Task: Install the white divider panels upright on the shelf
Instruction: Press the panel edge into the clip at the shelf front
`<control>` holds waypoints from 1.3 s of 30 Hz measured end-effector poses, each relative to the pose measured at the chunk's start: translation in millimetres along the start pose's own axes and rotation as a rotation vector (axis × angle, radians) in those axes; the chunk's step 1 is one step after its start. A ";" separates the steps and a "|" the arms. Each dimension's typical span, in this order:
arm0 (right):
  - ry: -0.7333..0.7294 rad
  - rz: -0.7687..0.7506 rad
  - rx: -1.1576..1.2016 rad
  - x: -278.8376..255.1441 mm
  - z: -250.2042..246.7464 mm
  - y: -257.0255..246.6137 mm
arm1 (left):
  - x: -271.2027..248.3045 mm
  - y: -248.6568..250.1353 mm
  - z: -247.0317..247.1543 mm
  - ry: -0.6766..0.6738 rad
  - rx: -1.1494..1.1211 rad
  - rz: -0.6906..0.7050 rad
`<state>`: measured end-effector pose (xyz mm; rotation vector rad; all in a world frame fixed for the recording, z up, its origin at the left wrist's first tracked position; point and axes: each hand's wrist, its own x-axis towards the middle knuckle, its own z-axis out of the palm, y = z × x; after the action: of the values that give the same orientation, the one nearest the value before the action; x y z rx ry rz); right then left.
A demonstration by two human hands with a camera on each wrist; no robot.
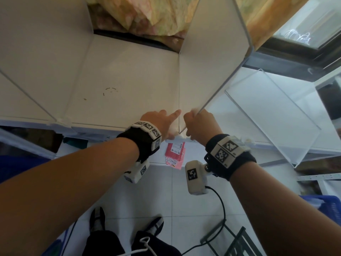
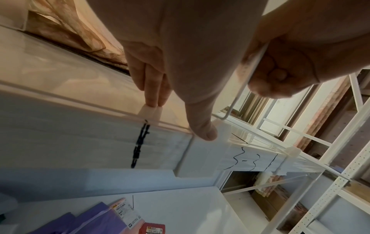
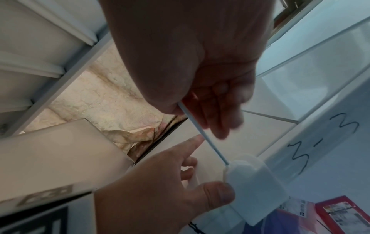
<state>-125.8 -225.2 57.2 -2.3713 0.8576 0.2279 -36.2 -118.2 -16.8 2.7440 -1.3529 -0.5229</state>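
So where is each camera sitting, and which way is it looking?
Head: worn on the head, looking down at the shelf; shows both forearms, left hand, right hand, legs and feet.
Left wrist: looks along the left hand's fingers at the shelf's front edge; the right hand shows too.
Right wrist: looks along the right hand gripping the divider panel's edge; the left hand shows too.
Shared: all three show the white connector.

The divider panel (image 1: 212, 58) is plain white with a thin white wire edge, and the shelf (image 1: 120, 85) it stands on is off-white, flecked with a few small dark marks and hand-lettered in black "3-3" on its front edge. Behind hangs a curtain (image 1: 144, 13) mottled in yellow, pale green and pink. Both wrists wear black bands (image 1: 144, 143) carrying white blocks printed with black-and-white square codes, and a red packet (image 1: 175, 150) with a white label lies on the white floor tiles (image 1: 166, 196).
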 end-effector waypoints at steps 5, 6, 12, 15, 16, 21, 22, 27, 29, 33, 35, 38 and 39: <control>-0.085 0.002 -0.192 -0.9 -5.5 -4.4 | 1.0 1.0 -0.7 -0.034 0.002 0.000; -0.092 -0.003 -0.199 -1.2 -6.2 -5.3 | 1.2 1.6 -0.6 -0.036 0.002 0.002; -0.077 -0.059 -0.278 4.3 1.5 -5.3 | 1.6 0.8 1.1 0.012 0.032 0.016; -0.075 -0.066 -0.328 6.9 6.1 -0.4 | 2.1 0.6 0.8 0.019 0.035 0.012; -0.075 -0.063 -0.341 6.8 5.9 1.7 | 2.4 0.1 1.0 0.017 0.031 0.013; -0.091 -0.010 -0.298 4.2 2.1 9.4 | 2.0 1.0 2.1 0.013 0.032 0.027; -0.093 -0.027 -0.326 5.0 4.3 9.8 | 2.3 0.6 2.7 0.012 0.034 0.028; -0.096 -0.008 -0.389 0.6 20.5 3.3 | 4.5 -1.8 4.2 -0.005 -0.007 0.018; -0.101 -0.023 -0.450 1.3 21.2 4.1 | 4.2 -2.2 4.8 -0.018 -0.019 0.021; -0.067 -0.038 -0.375 -0.1 19.5 4.0 | 2.4 -0.8 3.7 0.000 -0.006 0.033; -0.055 -0.027 -0.285 -2.0 19.7 4.1 | 0.5 -0.6 4.1 0.006 0.005 0.027; -0.070 -0.030 -0.199 -1.5 20.4 6.3 | -4.8 5.1 2.8 0.009 -0.023 -0.015; -0.076 0.003 -0.120 -3.6 21.5 7.4 | -5.3 8.8 1.3 -0.002 -0.051 -0.036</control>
<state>-132.4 -215.1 37.6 -2.4545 0.8327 0.3782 -46.3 -119.4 -15.0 2.7329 -1.2743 -0.5549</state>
